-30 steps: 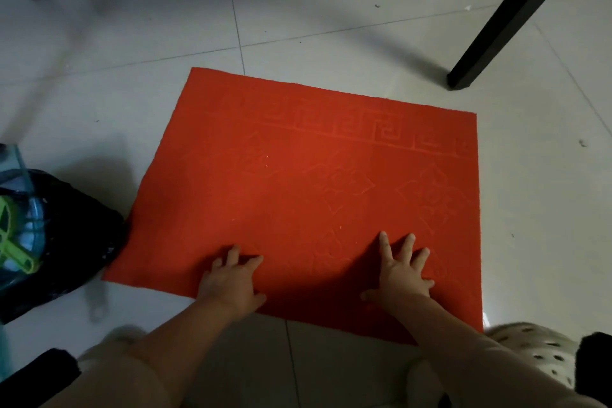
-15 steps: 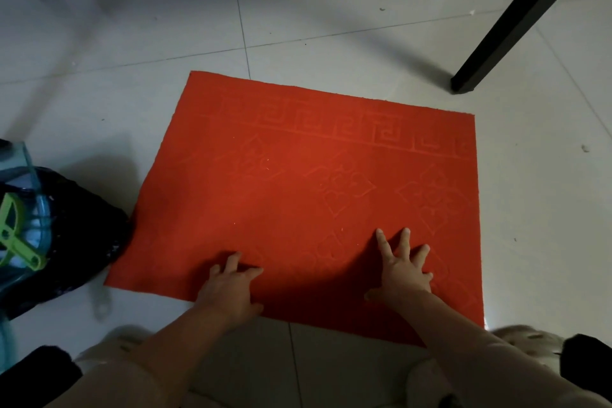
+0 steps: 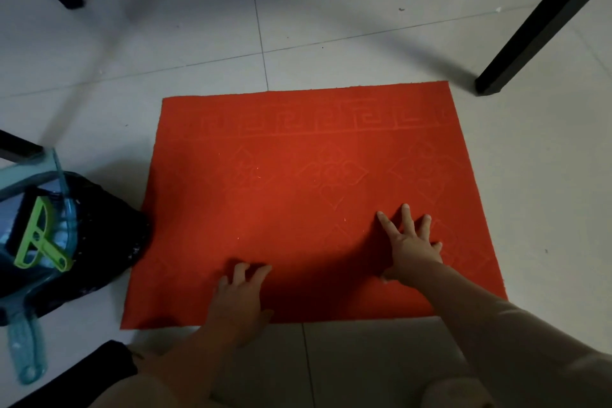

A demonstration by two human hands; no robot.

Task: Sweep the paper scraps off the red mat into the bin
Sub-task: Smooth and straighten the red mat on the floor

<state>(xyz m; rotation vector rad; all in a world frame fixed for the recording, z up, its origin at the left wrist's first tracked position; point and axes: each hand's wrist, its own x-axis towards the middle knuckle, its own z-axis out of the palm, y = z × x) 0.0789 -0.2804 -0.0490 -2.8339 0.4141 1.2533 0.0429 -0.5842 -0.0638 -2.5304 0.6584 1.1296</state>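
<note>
Fingers (image 3: 406,219) of the right hand (image 3: 415,250) lie spread and flat on the red mat (image 3: 298,156), right of centre in the lower half of the frame, grasping nothing. The left hand (image 3: 240,303) rests near the mat's bottom edge, lower centre. Its fingers (image 3: 239,272) are loosely bent with the tips on the pile, also released and empty.

The mat lies flat on the tiled floor (image 3: 198,26) and fills the middle of the frame. At the lower left, just beside the mat's left edge and perhaps touching it, stands the bin (image 3: 109,225), lined with a black bag. A teal dustpan (image 3: 25,354) and a green brush (image 3: 38,238) sit in its mouth.

Only a few tiny pale flecks (image 3: 255,175) show on the mat, too small to name for certain. By my judgement the sweeping is nearly or wholly finished, with at most those flecks left to brush toward the bin.
</note>
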